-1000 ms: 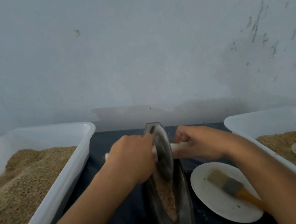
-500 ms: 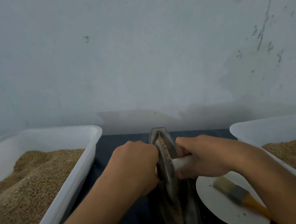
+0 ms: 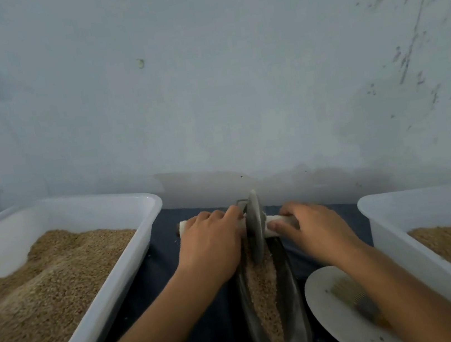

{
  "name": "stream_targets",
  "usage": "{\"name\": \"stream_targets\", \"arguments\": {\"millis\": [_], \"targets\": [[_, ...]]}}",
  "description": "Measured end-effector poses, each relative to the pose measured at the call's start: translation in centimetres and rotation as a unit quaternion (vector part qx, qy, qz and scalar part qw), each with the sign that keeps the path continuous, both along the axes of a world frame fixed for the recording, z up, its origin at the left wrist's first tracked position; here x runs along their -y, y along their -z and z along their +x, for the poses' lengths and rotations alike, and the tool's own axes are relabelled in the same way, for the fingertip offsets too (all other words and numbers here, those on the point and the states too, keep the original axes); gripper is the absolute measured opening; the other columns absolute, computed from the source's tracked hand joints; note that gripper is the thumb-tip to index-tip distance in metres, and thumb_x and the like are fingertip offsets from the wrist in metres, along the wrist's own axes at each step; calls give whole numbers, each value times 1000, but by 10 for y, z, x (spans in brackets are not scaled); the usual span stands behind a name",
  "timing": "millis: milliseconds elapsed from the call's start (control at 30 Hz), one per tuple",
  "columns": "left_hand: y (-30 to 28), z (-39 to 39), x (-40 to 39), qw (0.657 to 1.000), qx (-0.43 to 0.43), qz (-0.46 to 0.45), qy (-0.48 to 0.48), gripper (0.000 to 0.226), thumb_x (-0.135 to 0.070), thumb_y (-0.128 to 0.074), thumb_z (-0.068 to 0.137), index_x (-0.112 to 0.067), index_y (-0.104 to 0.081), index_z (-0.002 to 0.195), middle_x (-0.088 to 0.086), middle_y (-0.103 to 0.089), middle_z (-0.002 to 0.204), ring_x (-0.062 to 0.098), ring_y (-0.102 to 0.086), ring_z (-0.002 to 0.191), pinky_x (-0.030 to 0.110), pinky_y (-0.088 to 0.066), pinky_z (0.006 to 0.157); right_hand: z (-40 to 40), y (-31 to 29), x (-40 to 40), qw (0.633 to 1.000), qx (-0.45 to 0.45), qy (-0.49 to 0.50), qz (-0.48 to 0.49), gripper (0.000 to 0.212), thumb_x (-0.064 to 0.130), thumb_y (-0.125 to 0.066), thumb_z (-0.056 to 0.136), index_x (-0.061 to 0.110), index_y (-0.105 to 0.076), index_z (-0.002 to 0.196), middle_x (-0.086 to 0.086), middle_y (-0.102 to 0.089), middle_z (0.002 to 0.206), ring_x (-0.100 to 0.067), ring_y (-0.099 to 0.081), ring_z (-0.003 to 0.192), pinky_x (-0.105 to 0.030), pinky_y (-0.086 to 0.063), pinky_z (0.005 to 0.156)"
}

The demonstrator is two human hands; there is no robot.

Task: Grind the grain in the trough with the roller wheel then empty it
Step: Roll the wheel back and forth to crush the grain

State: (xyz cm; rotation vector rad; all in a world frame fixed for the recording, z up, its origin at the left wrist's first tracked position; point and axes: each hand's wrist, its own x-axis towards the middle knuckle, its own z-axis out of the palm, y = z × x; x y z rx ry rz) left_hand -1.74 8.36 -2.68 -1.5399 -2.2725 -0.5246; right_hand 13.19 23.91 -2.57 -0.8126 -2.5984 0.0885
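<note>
We note the grey metal roller wheel (image 3: 255, 225) standing upright at the far end of the long, dark metal trough (image 3: 292, 301), its white crossbar handle (image 3: 273, 222) running left to right. Our left hand (image 3: 212, 246) curls over the left half of the handle; our right hand (image 3: 312, 228) grips the right half, thumb against the bar beside the wheel. Brown grain (image 3: 263, 294) lies along the trough, nearer us than the wheel and between our forearms. The trough rests on dark cloth (image 3: 212, 328).
</note>
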Motion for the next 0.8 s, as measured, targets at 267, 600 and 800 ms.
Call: {"name": "stream_targets", "arguments": {"millis": [267, 600, 800], "targets": [[-28, 33, 26, 986, -65, -152, -10, 17, -34, -57, 90, -25, -52, 104, -10, -36, 69, 11, -39, 61, 30, -33, 59, 27, -50, 36, 973, 219, -36, -57, 34, 62, -67, 77, 35, -49, 86, 10, -59, 85, -10, -55, 75, -31, -43, 60], [-50, 43, 46, 976, -55, -208, 11, 20, -45, -56, 90, -26, -57, 96, -8, -55, 83, 11, -50, 73, 28, -43, 68, 38, -69, 63, 963, 257, -58, -48, 39, 59, -74, 74, 34, -48, 88, 11, -57, 88, -7, -53, 77, -28, -36, 55], [-24, 21, 16, 991, -45, -125, -23, 11, -36, -53, 88, -31, -43, 88, -11, -45, 73, 13, -40, 64, 34, -33, 62, 21, -39, 27, 974, 202, -45, -86, 12, 47, -48, 98, 36, -50, 101, 8, -61, 94, -12, -57, 81, -33, -40, 60]]}}
